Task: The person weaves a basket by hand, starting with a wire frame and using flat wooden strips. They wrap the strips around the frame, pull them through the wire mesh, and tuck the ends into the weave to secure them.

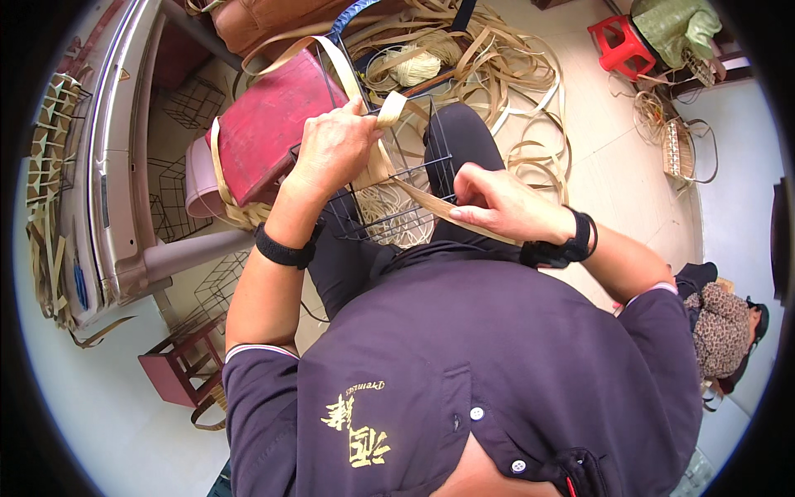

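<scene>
A black wire basket frame (443, 157) rests between my thighs. My left hand (333, 153) is closed at its upper left side, gripping a flat beige strip (392, 109) that curls up in a loop beside my fingers. A length of strip (422, 199) runs across the frame toward my right hand (505, 203). The thumb and bent fingers of that hand are closed on this length at the frame's right side. Whether both lengths belong to one strip is hidden behind the left hand and the wires.
A red board or box (265, 124) and a pink bucket (201, 178) stand to the left. Loose beige strips (530, 91) and a cream twine ball (416, 68) lie on the floor ahead. A red stool (621, 48) is at the far right, a small wooden stool (186, 364) at lower left.
</scene>
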Demonstrator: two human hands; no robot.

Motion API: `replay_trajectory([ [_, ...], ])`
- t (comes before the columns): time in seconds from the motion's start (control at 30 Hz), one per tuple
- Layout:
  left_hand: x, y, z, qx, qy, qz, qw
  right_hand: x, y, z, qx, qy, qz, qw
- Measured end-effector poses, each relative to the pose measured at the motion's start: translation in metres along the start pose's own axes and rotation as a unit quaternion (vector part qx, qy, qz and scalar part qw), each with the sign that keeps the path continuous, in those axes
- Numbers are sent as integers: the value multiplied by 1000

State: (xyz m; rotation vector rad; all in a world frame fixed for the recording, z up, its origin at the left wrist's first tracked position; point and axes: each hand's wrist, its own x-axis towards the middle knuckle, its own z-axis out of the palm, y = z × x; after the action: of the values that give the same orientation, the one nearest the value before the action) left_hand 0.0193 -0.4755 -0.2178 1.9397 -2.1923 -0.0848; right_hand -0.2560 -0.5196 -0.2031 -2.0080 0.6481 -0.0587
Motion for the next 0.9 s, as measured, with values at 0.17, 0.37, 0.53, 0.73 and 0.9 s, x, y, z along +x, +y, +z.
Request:
replay_trajectory([
  [0.17,-2,-4,1,-8,2,2,1000,-28,9,11,242,-105,86,961],
  [0.37,-5,-6,-2,-31,33,6,999,-117,84,-19,46,-112,-67,990],
  [0.53,-5,-1,-2,-66,59,6,996,-241,155,-74,192,-86,310,927],
  [0.73,-7,-2,3,-64,75,10,995,-244,170,-106,163,-89,346,920],
  [0.9,-12,-13,10,-69,82,2,994,-112,86,-73,53,-186,150,970],
])
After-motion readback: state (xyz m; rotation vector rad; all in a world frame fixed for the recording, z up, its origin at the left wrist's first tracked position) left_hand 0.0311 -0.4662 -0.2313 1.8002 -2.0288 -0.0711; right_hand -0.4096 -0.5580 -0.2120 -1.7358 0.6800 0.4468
